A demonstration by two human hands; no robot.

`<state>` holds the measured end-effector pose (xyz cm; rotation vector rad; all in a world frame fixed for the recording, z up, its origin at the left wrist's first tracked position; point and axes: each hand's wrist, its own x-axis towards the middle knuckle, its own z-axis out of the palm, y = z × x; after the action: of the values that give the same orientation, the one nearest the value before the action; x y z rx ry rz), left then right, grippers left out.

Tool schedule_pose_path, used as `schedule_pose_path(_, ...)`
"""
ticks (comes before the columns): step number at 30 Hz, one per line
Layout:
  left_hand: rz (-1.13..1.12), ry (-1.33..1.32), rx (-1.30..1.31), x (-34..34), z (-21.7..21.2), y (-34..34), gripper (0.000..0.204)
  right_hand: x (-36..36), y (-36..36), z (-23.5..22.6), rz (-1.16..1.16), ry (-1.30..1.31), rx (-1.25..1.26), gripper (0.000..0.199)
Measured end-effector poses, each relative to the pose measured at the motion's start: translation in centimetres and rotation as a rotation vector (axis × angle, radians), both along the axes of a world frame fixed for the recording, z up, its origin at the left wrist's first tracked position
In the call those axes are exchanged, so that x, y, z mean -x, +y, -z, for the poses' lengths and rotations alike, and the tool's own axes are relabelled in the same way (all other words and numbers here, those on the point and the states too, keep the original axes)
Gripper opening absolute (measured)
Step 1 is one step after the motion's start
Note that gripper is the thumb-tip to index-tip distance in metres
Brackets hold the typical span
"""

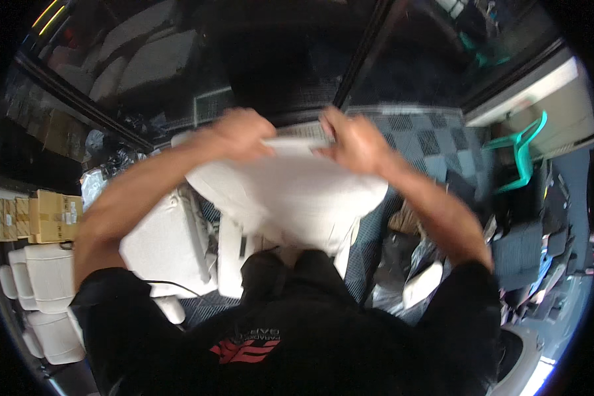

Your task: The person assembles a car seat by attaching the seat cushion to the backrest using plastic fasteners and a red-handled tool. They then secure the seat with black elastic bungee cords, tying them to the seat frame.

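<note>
A cream car seat [224, 254] stands in front of my legs, its backrest covered by a pale fabric seat cover [284, 191]. My left hand [244, 134] is closed on the left part of the cover's far edge. At the right part of the same edge, my right hand [358, 142] is closed too. Both hands are a little smeared by motion, and some fingertips are hidden. Between them the edge of the cloth runs nearly straight. Blur softens the cover's upper part.
Another cream seat [168, 247] sits close at the left, with more cream seats [51, 277] and cardboard boxes [54, 216] beyond. Dark glass panels [270, 59] rise ahead. Plastic bags [402, 264] lie at the right, near a green plastic chair [523, 155] on checkered flooring [416, 135].
</note>
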<state>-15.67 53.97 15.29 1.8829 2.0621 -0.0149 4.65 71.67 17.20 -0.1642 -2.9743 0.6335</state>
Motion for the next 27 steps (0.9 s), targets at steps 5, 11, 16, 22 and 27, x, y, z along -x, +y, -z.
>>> schedule_pose_path(5,-0.322,-0.094,-0.117,0.8,-3.8,-3.2,0.035,4.1,-0.2,-2.9,-0.103,0.141,-0.053,0.042)
schedule_pose_path(11,-0.613,-0.107,-0.805,4.0,5.0,-11.9,0.043,0.9,-1.0,-1.1,0.065,0.057,-0.033,0.043)
schedule_pose_path(16,-0.502,-0.138,-0.854,7.0,14.8,-12.9,0.016,3.0,-1.7,-0.7,0.074,-0.030,-0.164,0.043)
schedule_pose_path(22,-0.778,0.076,-0.939,7.2,15.4,-10.8,0.027,2.5,-2.5,-0.1,0.137,-0.024,-0.164,0.043)
schedule_pose_path(27,-0.874,-0.185,-1.075,6.8,9.1,-9.4,0.038,1.2,-1.8,-1.0,0.191,0.039,-0.359,0.037)
